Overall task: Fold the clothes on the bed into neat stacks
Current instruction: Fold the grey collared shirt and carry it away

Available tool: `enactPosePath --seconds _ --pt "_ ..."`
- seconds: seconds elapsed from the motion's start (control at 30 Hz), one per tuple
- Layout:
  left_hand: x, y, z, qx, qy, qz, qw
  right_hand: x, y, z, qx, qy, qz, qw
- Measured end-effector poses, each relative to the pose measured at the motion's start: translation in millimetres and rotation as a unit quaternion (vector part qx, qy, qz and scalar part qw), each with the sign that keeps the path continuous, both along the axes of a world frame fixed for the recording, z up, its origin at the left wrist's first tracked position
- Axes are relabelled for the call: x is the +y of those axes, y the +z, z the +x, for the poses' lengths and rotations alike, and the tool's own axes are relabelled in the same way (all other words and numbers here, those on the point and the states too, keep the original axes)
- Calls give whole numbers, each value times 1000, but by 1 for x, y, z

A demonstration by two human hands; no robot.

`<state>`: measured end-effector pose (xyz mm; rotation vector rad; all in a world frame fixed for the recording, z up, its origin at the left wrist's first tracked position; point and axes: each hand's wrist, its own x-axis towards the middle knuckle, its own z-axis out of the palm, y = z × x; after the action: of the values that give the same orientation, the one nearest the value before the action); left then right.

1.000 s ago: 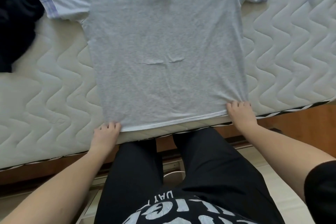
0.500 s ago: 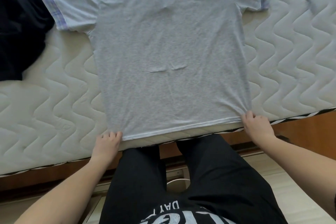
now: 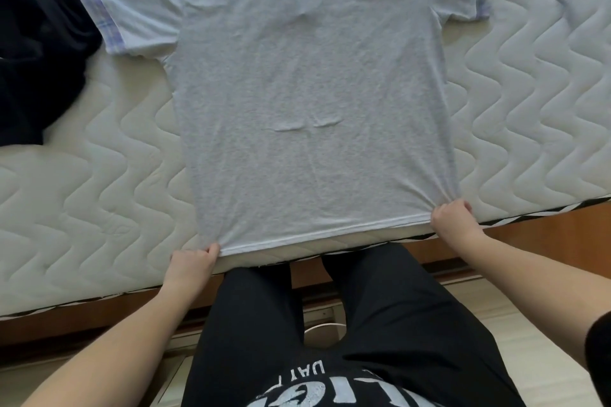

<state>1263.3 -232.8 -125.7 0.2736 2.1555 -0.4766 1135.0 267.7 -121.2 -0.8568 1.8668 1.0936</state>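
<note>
A light grey T-shirt (image 3: 310,102) with plaid-trimmed sleeves lies spread flat on the white quilted mattress (image 3: 82,195), hem toward me at the bed's near edge. My left hand (image 3: 191,263) pinches the hem's left corner. My right hand (image 3: 451,220) grips the hem's right corner, and the fabric puckers into small folds there. The shirt's collar is cut off by the top of the view.
A dark crumpled garment (image 3: 36,53) lies on the mattress at the far left, touching the shirt's left sleeve. The wooden bed frame (image 3: 545,228) runs along the near edge. My legs in black trousers stand against it.
The shirt has slid a little toward me and to the right. My right hand has moved outward along the hem and now bunches the corner fabric. My left hand has stayed at its corner.
</note>
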Motion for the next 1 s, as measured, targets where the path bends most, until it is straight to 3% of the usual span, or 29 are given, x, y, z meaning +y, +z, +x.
enactPosePath --seconds 0.3,0.4,0.5,0.57,0.7,0.83,1.0 --pt "7 6 17 -45 14 6 999 -6 7 26 -19 2 68 997" --pt "11 10 1 19 33 96 995 -29 14 13 -19 -107 95 990" --pt "26 11 -34 180 -14 244 953 -69 21 -29 48 -271 -23 961" --pt "48 12 -71 243 -48 270 930 -104 24 -61 84 -274 -169 943" --pt "92 0 -141 251 -3 275 928 -176 10 -103 94 -297 -380 871" --pt "112 -21 -180 162 52 261 950 -213 -18 -108 65 -284 -406 866" --pt "106 -39 -176 143 52 247 957 -195 -35 -69 62 -283 -400 869"
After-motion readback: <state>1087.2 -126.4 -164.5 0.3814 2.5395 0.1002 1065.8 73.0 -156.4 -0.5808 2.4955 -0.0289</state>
